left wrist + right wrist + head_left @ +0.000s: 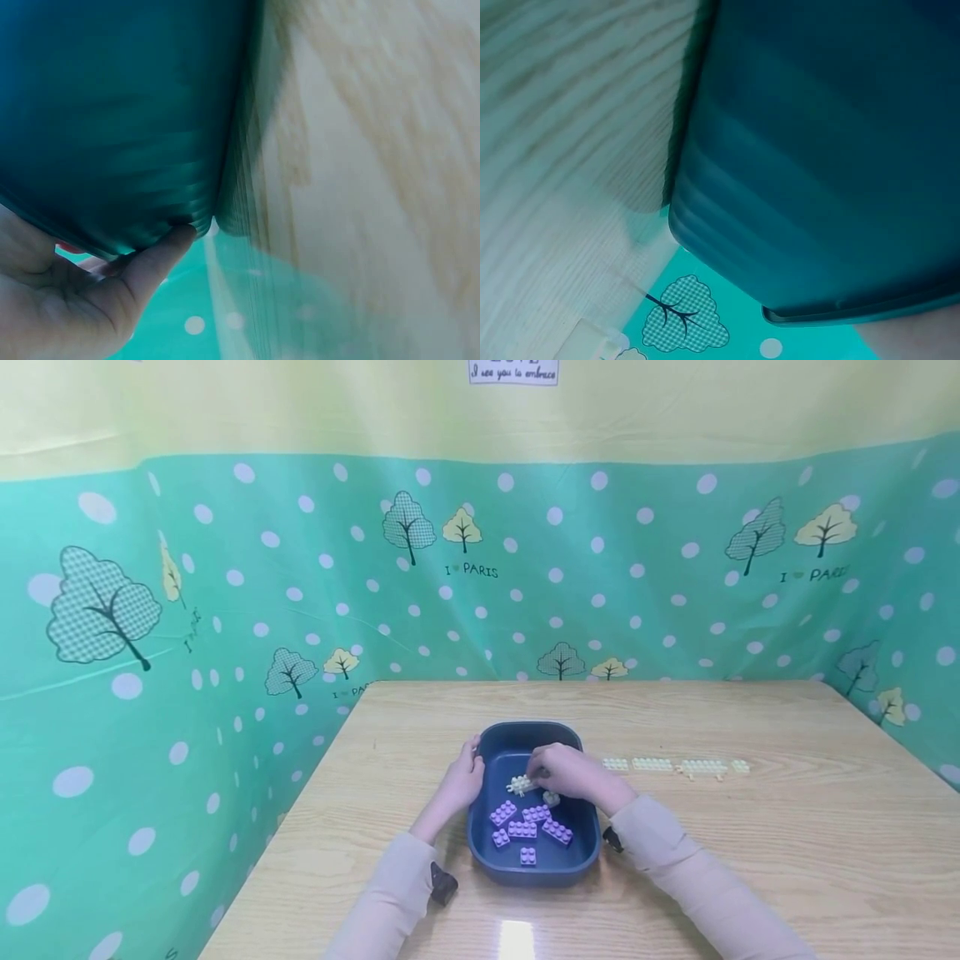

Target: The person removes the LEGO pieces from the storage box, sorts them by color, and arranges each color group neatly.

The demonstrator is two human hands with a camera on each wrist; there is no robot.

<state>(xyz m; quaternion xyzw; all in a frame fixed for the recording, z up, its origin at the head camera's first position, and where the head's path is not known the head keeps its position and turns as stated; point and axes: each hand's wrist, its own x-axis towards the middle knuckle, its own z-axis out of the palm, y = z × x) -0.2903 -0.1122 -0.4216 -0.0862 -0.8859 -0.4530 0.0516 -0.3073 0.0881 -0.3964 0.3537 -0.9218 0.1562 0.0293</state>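
Note:
A dark blue plastic bin (536,878) stands on the table, holding several purple toy bricks (522,830) in its near half. My left hand (462,779) grips the bin's left side near the far corner. In the left wrist view, the thumb of that hand (97,300) presses the outer wall while the fingers go over the rim. Over the bin's right rim reaches my right hand (566,770), its curled fingers pinching the right end of a cream toy brick piece (519,786). Another cream brick (551,798) lies just below this hand.
A row of cream brick pieces (703,767) runs along the wooden table (750,843) to the right of the bin. Behind the table hangs a green dotted curtain (480,610) with printed trees. Both wrists wear dark devices (442,885) close to the bin's sides.

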